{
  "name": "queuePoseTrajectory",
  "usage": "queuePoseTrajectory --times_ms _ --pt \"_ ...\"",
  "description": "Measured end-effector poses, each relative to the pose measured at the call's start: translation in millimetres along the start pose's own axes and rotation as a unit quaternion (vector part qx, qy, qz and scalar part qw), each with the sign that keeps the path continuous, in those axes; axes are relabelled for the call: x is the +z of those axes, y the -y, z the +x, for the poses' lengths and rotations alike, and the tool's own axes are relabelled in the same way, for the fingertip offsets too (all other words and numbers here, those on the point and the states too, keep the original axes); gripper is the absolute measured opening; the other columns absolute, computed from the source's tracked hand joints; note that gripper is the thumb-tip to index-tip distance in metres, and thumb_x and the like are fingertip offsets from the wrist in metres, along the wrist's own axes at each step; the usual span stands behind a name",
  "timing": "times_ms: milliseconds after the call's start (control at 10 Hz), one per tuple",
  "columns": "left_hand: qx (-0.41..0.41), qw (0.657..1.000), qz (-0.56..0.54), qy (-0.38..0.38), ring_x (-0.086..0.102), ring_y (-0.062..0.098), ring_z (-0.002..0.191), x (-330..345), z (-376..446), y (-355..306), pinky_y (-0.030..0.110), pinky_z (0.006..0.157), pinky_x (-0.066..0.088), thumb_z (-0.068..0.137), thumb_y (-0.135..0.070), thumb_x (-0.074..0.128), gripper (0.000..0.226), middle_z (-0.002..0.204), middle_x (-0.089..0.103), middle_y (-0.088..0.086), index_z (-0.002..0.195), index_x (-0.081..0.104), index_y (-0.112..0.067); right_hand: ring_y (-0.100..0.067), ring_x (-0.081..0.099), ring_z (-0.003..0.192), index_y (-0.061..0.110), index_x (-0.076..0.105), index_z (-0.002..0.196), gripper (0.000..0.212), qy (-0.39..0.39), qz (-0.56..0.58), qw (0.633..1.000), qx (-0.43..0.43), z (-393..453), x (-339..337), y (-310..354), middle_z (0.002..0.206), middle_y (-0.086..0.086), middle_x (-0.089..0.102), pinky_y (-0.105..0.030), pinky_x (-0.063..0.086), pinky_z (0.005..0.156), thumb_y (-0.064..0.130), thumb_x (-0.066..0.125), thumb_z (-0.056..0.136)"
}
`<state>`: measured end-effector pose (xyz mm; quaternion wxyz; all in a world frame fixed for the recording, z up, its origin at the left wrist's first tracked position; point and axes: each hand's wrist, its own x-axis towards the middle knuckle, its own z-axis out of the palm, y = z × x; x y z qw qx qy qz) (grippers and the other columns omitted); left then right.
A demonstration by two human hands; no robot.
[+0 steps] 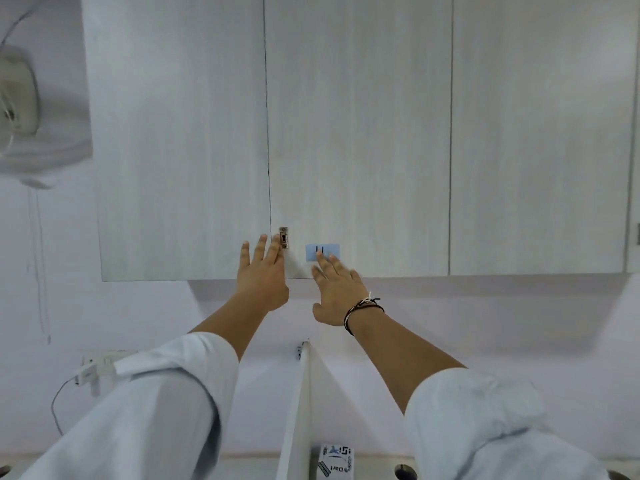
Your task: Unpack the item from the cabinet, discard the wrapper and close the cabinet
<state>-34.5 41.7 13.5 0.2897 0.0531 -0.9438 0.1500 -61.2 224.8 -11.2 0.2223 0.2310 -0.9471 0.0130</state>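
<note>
We see both hands raised to the cabinet, all doors shut. Left hand fingers spread open, empty, tips at the door seam just beside the metal lock. Right hand open too, empty, fingertips on the blue label; bracelets on that wrist. White sleeves rolled up. A printed package lies on the near surface below, beside a white divider.
</note>
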Motion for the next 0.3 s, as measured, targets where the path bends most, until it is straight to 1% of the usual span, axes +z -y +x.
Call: queuePoseTrajectory --times_ms 100,200,300 --pt "0.019 0.999 -0.022 0.031 -0.022 0.032 0.157 -1 12 3 0.056 0.126 -0.010 0.094 -0.041 0.049 0.094 0.172 -0.021 0.008 0.163 -0.005 -0.006 -0.017 -0.013 0.162 0.023 0.014 0.166 0.090 0.025 0.013 1.000 0.008 6 0 -1 0.174 0.007 -0.020 -0.050 0.013 0.130 0.041 0.055 0.088" --pt "0.041 0.996 -0.072 0.038 -0.016 0.036 0.158 -2 15 3 0.055 0.127 -0.005 0.092 -0.045 0.055 0.095 0.172 -0.015 0.016 0.163 0.007 -0.004 -0.016 -0.004 0.162 0.021 0.020 0.165 0.088 0.037 0.041 0.998 -0.012 5 -11 -9 0.175 0.005 -0.013 -0.042 0.020 0.129 0.039 0.060 0.089" --pt "0.030 0.962 -0.273 -0.008 0.030 0.034 0.151 -20 15 8 0.045 0.122 0.026 0.090 -0.038 0.064 0.066 0.161 0.035 0.016 0.148 0.048 -0.011 -0.024 0.032 0.154 0.017 0.040 0.158 0.072 0.005 0.229 0.974 0.005 -1 -35 -12 0.169 -0.006 0.028 -0.035 0.032 0.120 0.031 0.069 0.093"
